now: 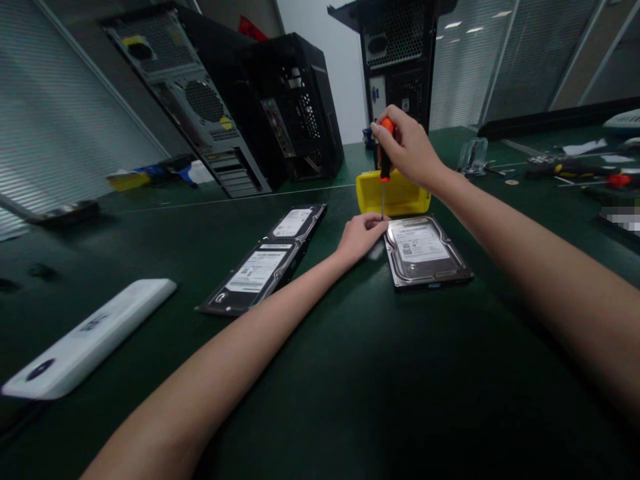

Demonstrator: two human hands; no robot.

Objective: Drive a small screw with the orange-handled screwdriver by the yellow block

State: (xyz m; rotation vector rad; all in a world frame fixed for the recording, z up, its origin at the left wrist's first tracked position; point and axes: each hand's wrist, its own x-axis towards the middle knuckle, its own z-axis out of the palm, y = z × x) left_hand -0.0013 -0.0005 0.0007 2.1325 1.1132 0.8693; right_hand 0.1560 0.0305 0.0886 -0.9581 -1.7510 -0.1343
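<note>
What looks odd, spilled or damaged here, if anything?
Nothing looks spilled or damaged around the hard drive by the left hand. The leftmost computer tower seems to lean, though lens distortion may explain that.

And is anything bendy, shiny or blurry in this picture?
In the head view, the left-most computer case leans, perhaps from lens stretch; in the head view, the hard drive near the screwdriver glints, the table looks dim, and a patch at right is blocky.

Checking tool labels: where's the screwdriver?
Head view, right of centre: the screwdriver is upright in the right hand, tip beside the left hand and a hard drive.
</note>
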